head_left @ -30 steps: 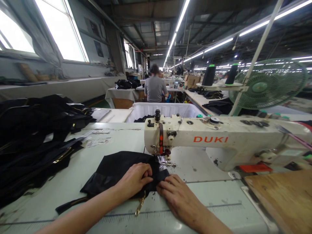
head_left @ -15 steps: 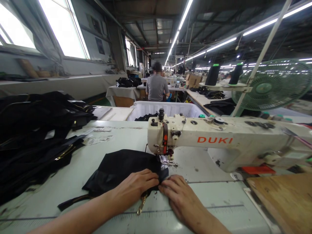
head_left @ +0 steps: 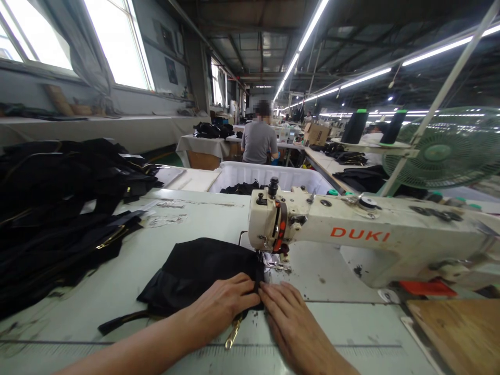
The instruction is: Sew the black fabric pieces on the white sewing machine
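A black fabric piece with a zipper (head_left: 207, 265) lies on the pale sewing table, its right edge at the presser foot (head_left: 275, 264) of the sewing machine (head_left: 320, 221). My left hand (head_left: 230, 297) is closed on the cloth near that edge, thumb and fingers together. Against the same edge rest the fingertips of my right hand (head_left: 283, 312), its fingers stretched out flat and its thumb hidden. A gold zipper pull (head_left: 233, 333) hangs out below my left hand. One dark zipper end (head_left: 123, 320) sticks out to the left.
Black zippered pieces (head_left: 58, 219) are heaped at the left. Behind the machine stands a white bin (head_left: 273, 174) with dark cloth inside. Thread cones (head_left: 354, 127) and a green fan (head_left: 437, 151) stand at the right. Another person (head_left: 260, 138) sits further off, back turned.
The view has swung slightly left. A small dark flap that stuck out at the cloth's right edge no longer shows there. My right fingers lie straighter.
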Motion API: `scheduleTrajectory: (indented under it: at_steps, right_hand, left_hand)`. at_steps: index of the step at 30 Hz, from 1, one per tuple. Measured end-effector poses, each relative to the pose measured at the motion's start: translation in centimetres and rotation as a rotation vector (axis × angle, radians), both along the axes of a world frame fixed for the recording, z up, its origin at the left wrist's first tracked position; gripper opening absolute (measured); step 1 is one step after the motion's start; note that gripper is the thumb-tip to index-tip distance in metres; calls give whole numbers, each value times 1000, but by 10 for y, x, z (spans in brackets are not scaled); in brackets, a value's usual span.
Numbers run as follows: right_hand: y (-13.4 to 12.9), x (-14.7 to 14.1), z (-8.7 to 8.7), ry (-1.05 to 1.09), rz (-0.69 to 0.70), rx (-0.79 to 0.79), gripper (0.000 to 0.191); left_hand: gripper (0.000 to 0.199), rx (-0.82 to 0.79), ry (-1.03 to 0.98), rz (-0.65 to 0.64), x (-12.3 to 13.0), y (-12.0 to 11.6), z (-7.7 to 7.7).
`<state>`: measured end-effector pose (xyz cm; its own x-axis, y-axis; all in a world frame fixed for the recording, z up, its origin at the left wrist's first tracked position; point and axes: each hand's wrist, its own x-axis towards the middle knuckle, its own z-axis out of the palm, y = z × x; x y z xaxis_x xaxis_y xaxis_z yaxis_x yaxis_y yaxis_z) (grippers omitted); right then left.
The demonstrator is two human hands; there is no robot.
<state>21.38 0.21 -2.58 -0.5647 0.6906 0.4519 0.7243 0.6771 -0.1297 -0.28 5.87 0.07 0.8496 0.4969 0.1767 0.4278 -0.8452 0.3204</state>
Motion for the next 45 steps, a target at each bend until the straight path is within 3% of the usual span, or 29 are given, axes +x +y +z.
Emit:
scheduleTrajectory:
  at_steps: [8, 11, 16, 19, 22, 26, 30, 37, 45]
  right_hand:
    - [-1, -1, -20, -73, -43, -8, 44]
    - [-1, -1, -22, -48, -33, -8, 45]
    - [6, 1, -4, 30, -26, -83, 41]
    - [12, 5, 5, 35, -1, -115, 42]
    - [20, 8, 1, -9, 41, -96, 48]
    - [31, 9, -10, 41, 97, 18, 46]
    - [45, 9, -14, 53, 113, 111, 42]
    - [61, 11, -17, 0, 31, 181, 42]
    - [62, 12, -22, -130, -103, 73, 65]
  left_hand:
    - [30, 128, -102, -4, 1, -5, -1]
    - [34, 153, -27, -39, 1, -5, -4]
    - [24, 32, 28, -47, 0, -3, 2]
    - [32, -85, -22, -45, 0, -1, 4]
    - [39, -175, -101, -8, 0, 1, -1]
    - [40, -154, -155, 11, -1, 2, -10]
    - [54, -117, -170, 36, -2, 4, -8]
    - [48, -147, -183, 46, 1, 18, 4]
    - [39, -101, -189, 42, 5, 39, -13]
